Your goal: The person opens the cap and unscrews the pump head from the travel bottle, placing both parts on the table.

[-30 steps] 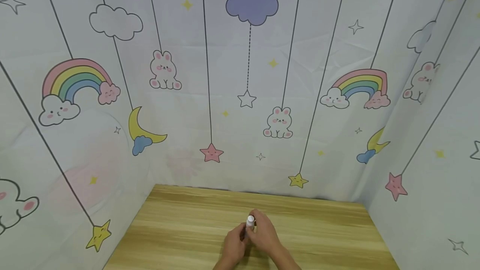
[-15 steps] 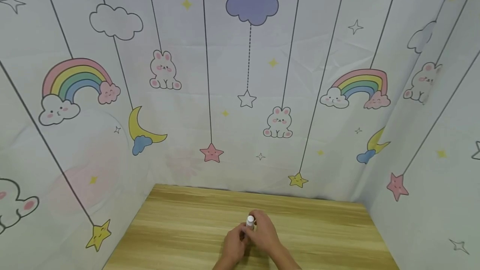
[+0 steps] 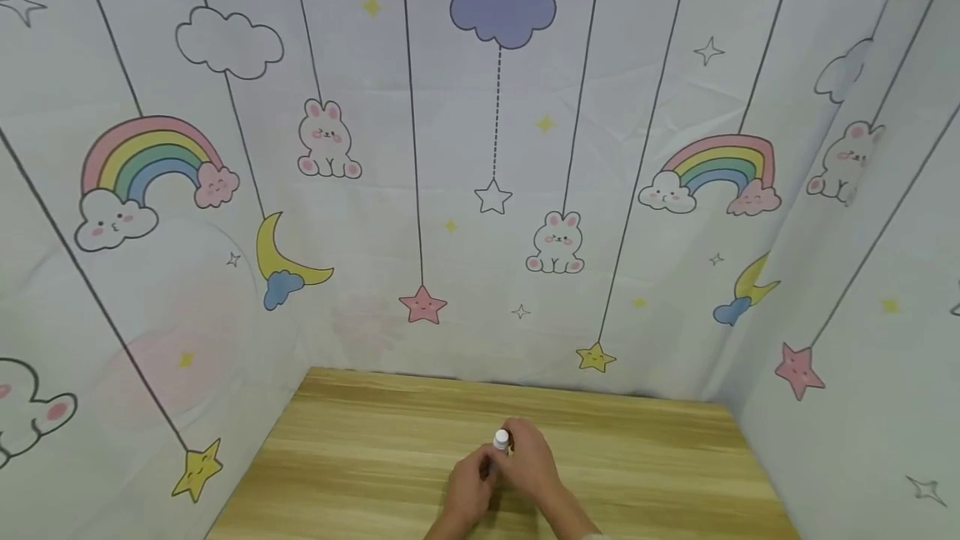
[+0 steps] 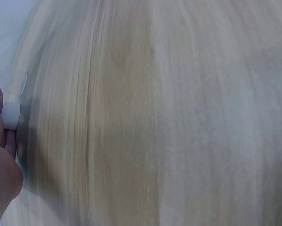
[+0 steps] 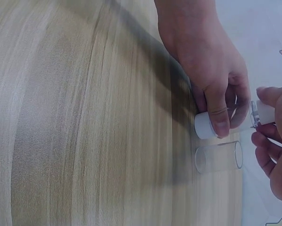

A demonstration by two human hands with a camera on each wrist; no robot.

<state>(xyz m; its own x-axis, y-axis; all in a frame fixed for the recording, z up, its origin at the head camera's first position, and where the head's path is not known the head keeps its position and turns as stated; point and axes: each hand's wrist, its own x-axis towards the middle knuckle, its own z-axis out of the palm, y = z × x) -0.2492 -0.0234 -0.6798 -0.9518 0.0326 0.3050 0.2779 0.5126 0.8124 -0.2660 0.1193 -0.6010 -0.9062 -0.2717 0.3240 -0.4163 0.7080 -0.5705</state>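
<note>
A small white bottle (image 3: 501, 438) with a white top stands between both hands in the head view. My left hand (image 3: 470, 486) grips its lower body; in the right wrist view the left thumb and fingers (image 5: 220, 123) wrap it just above its white base (image 5: 204, 125). Fingers of my right hand (image 3: 531, 461) pinch the upper end, around a shiny collar (image 5: 254, 114) below the top. Beside the bottle, a clear cylindrical cap (image 5: 219, 157) stands on the table. The left wrist view catches only part of my left hand (image 4: 3, 169) and the white base (image 4: 11, 115).
The wood-grain table (image 3: 360, 440) extends around the hands. White cloth walls (image 3: 480, 273) printed with rainbows, rabbits and stars enclose its back and both sides.
My right thumb has shifted up and left across the bottle's near side. Both hands stay in about the same place, and the head view has tilted very slightly.
</note>
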